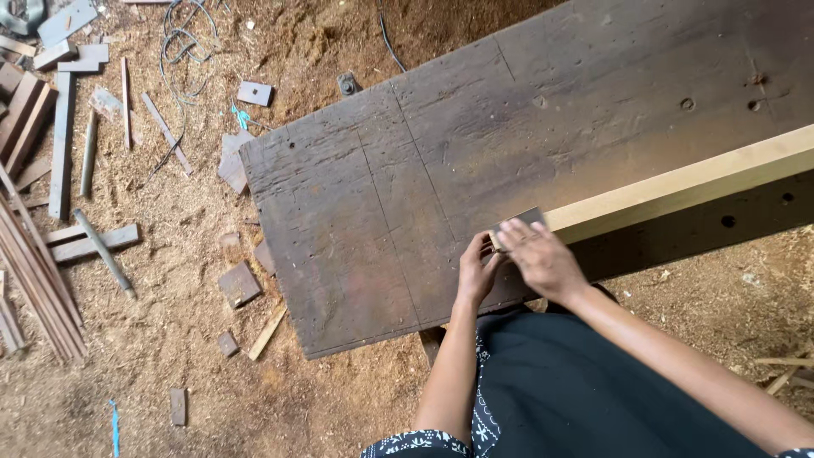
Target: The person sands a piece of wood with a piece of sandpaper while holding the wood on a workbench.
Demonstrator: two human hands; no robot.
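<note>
Hands — left [476,273], right [543,259] — pressing metal square [519,222] against pale beam [678,188] end.

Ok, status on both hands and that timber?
Left hand and right hand both at near end of pale long wooden beam. Beam lies on dark worn workbench. Nothing obstructing.

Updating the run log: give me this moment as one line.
left hand: steadying beam end | right hand: on small metal square at end of pale wooden beam | beam on dark workbench
</note>
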